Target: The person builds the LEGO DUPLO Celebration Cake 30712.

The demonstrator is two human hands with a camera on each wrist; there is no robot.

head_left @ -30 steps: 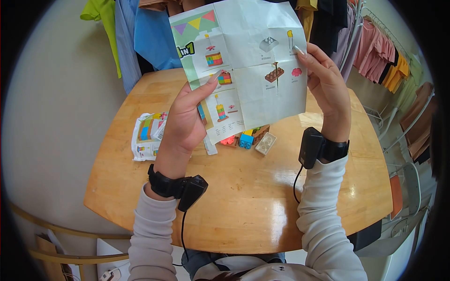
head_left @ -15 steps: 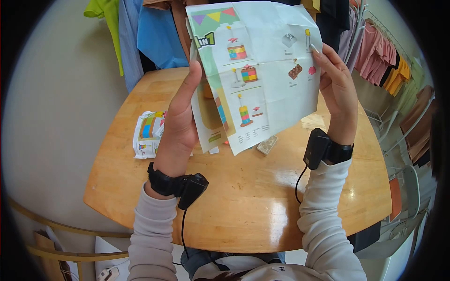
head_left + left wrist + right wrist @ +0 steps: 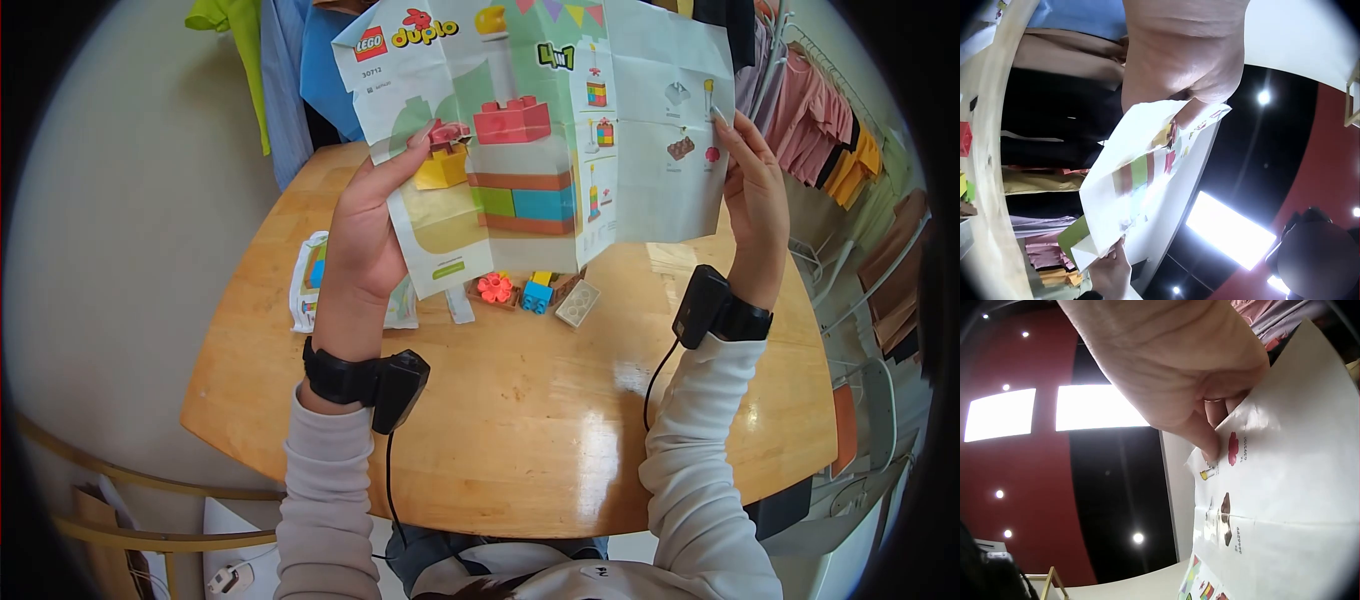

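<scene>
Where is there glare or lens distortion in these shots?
Head view: white glare on the table, black corners, bowed edges; left wrist view: a ceiling panel blown out to white; right wrist view: two light panels blown out, shiny patches on the leaflet.

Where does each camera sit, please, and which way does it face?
Head: on the head, facing forward and down at the sheet and table; left hand, right hand and sleeves show.
Left wrist: on that wrist, facing past the left hand toward the sheet; the right hand shows too.
Right wrist: on that wrist, facing the sheet; the right hand shows.
Both wrist views share sheet, right hand and ceiling lights.
</scene>
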